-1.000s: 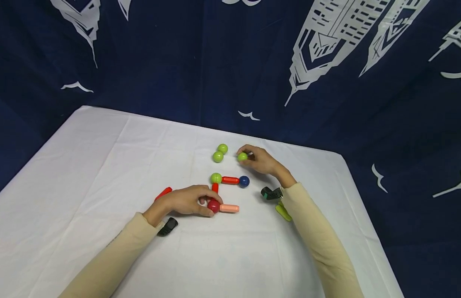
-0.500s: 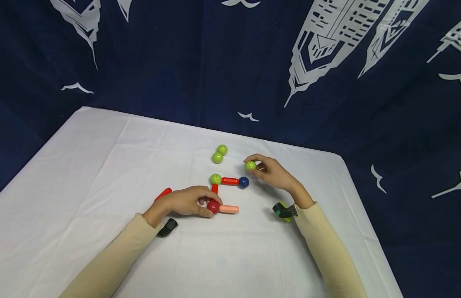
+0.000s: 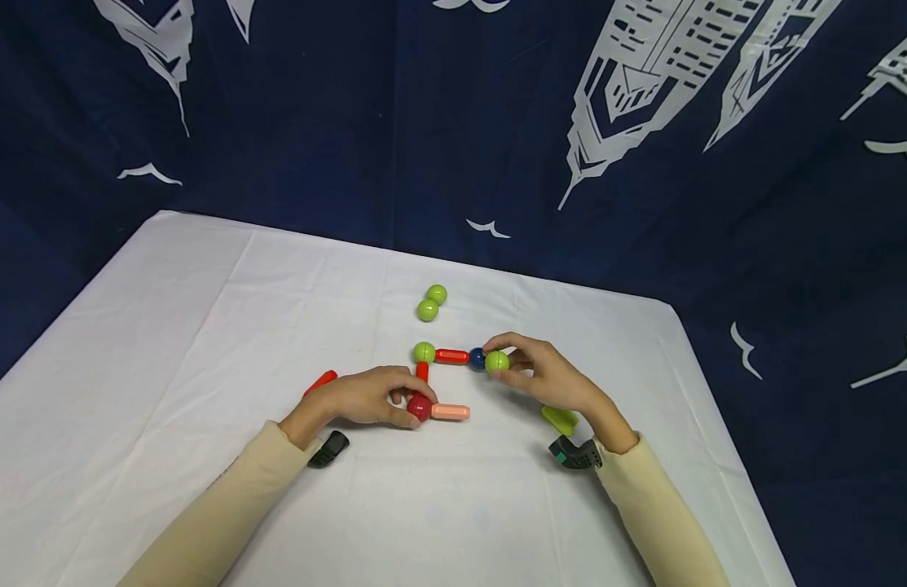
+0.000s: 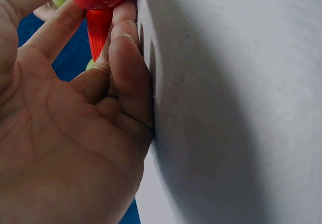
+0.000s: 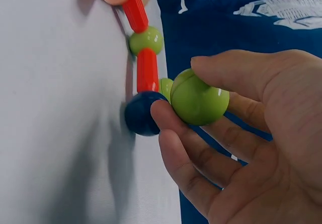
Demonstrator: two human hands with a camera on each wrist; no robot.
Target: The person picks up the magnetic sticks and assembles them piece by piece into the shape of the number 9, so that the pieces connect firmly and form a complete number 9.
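Note:
My left hand (image 3: 372, 395) holds a red ball (image 3: 420, 407) between thumb and fingers on the table. From that ball a red rod (image 4: 99, 32) runs to a green ball (image 3: 424, 352), and a peach rod (image 3: 451, 412) points right. A second red rod (image 5: 147, 70) links the green ball to a dark blue ball (image 5: 143, 114). My right hand (image 3: 544, 371) pinches another green ball (image 5: 198, 99) close beside the blue one. Whether these two balls touch, I cannot tell. In the right wrist view the pinched ball sits between thumb and fingers.
Two loose green balls (image 3: 432, 302) lie farther back on the white table (image 3: 204, 326). A red rod (image 3: 321, 381) lies behind my left wrist, and a yellow-green piece (image 3: 559, 420) near my right wrist. A dark blue printed cloth (image 3: 314, 122) hangs behind.
My right hand has brought its green ball toward me and slightly right, from beside the loose green balls to beside the blue ball. The left hand stays on the red ball.

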